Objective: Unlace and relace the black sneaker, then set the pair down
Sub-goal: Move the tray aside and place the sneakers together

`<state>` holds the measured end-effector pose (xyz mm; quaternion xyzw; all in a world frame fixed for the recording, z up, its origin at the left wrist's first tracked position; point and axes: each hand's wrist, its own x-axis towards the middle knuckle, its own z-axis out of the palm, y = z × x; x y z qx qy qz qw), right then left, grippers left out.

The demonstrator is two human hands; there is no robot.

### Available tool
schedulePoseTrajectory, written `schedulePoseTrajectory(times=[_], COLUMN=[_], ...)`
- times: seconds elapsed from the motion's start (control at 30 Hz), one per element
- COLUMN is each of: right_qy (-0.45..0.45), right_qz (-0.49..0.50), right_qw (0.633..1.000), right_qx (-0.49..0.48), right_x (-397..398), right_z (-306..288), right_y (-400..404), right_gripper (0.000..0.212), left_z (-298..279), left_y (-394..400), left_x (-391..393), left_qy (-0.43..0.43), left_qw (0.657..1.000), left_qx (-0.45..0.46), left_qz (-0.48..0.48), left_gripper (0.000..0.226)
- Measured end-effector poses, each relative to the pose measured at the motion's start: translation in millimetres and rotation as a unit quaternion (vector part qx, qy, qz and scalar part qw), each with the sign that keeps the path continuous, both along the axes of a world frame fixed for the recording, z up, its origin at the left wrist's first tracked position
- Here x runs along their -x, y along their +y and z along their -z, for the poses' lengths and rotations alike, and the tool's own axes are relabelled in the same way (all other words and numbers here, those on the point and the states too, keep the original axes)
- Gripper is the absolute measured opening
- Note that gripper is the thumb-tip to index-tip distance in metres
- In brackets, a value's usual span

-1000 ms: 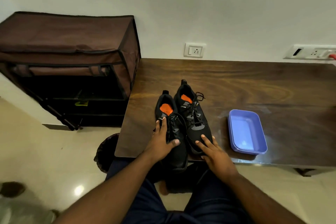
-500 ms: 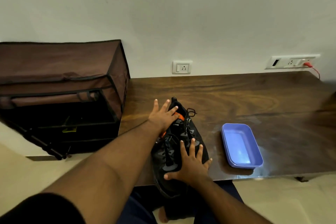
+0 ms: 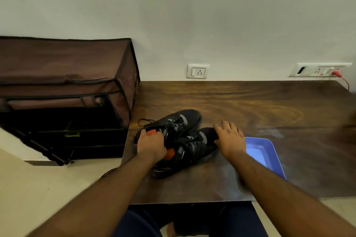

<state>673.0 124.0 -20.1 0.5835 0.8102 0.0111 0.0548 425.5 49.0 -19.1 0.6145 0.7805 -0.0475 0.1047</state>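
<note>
Dark wood table [image 3: 240, 106] is carrying the pair of sneakers [image 3: 179, 138] near its left edge, beside a blue tray [image 3: 269, 152] on the right and a brown fabric rack [image 3: 63, 75] on the left. Half a second ago the shoes were pointing toes-near; now they are lying turned, heels left and toes far-right, so the pair is probably being set down. The left hand [image 3: 151, 145] is gripping the heel collars with fingers curled in by the orange insoles. The right hand [image 3: 230, 137] is resting flat, fingers straight, over the near sneaker's toe.
</note>
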Motion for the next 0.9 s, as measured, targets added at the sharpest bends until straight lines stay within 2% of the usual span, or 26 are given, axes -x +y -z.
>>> schedulePoseTrajectory(times=[0.03, 0.07, 0.1, 0.17, 0.2, 0.27, 0.37, 0.43, 0.5, 0.6, 0.7, 0.77, 0.83, 0.9], right_qy=[0.057, 0.146, 0.247, 0.411, 0.447, 0.427, 0.359, 0.335, 0.335, 0.369, 0.302, 0.226, 0.159, 0.091], right_qz=[0.028, 0.066, 0.103, 0.149, 0.164, 0.165, 0.118, 0.097, 0.07, 0.035, 0.021, 0.034, 0.047, 0.047], right_qw=[0.998, 0.987, 0.961, 0.869, 0.839, 0.841, 0.883, 0.889, 0.883, 0.879, 0.927, 0.959, 0.977, 0.983], right_qx=[-0.014, 0.014, 0.077, 0.229, 0.265, 0.287, 0.278, 0.295, 0.32, 0.3, 0.221, 0.165, 0.131, 0.155], right_x=[4, 11, 20, 44, 53, 65, 68, 64, 61, 41, -5, -41, -73, -104], right_z=[3, 12, 20, 36, 41, 45, 41, 32, 22, 13, 9, 7, 10, 12], right_y=[-12, -27, -43, -70, -74, -65, -39, -28, -29, -38, -45, -49, -50, -51], right_gripper=[0.045, 0.038, 0.035, 0.049, 0.064, 0.082, 0.081, 0.081, 0.079, 0.075, 0.073, 0.075, 0.08, 0.092], left_z=[-2, -4, -6, -8, -8, -7, -6, -4, -7, -19, -33, -36, -34, -23], left_y=[-5, -9, -12, -18, -19, -22, -28, -32, -36, -40, -34, -24, -11, 5], left_x=[-6, -13, -21, -37, -44, -56, -64, -66, -70, -76, -87, -103, -125, -155], left_qy=[-0.007, -0.016, -0.031, -0.074, -0.095, -0.13, -0.172, -0.202, -0.169, -0.011, 0.065, 0.056, 0.012, -0.011], left_qw=[1.0, 0.998, 0.997, 0.991, 0.988, 0.983, 0.974, 0.967, 0.975, 0.997, 0.993, 0.988, 0.987, 0.981], left_qx=[0.005, 0.018, 0.032, 0.052, 0.055, 0.055, 0.06, 0.048, 0.026, -0.017, -0.092, -0.094, -0.054, -0.015], left_qz=[-0.029, -0.051, -0.069, -0.098, -0.106, -0.117, -0.132, -0.148, -0.143, -0.08, 0.036, 0.109, 0.154, 0.192], left_gripper=[0.027, 0.026, 0.024, 0.024, 0.027, 0.039, 0.049, 0.052, 0.056, 0.052, 0.036, 0.035, 0.042, 0.053])
